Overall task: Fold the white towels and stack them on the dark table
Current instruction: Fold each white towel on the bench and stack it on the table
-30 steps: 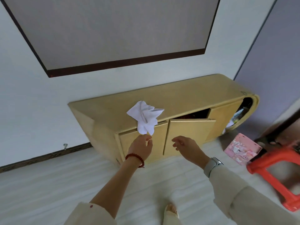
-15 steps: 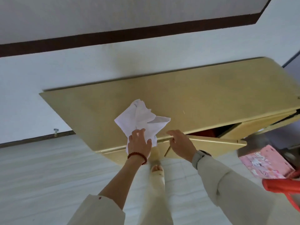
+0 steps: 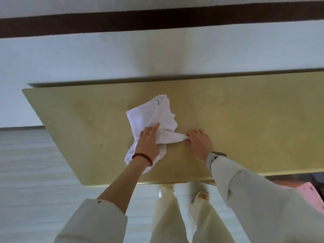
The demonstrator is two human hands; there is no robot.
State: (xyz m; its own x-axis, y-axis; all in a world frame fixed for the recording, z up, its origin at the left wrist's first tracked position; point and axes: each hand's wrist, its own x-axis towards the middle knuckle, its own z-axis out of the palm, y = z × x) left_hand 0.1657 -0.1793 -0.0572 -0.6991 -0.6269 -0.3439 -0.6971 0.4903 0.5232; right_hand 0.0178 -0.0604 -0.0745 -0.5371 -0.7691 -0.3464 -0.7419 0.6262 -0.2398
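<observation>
One crumpled white towel (image 3: 150,116) lies on the flat top of a yellowish wooden cabinet (image 3: 245,123). My left hand (image 3: 149,142) rests on the towel's lower middle and grips a bunch of cloth. My right hand (image 3: 199,142) pinches a twisted corner of the same towel, pulled out to the right across the cabinet top. The towel's lower end hangs toward the cabinet's front edge, partly hidden under my left wrist. No dark table is in view.
The cabinet stands against a white wall (image 3: 105,55) with a dark brown band. Pale floor (image 3: 26,172) lies to the left and below. A pink box (image 3: 312,195) sits on the floor at the right, below the cabinet edge. My legs stand close to the cabinet front.
I have stepped up to the cabinet and now look down on its top. Both hands moved onto the towel; the right hand took a corner and drew it rightward.
</observation>
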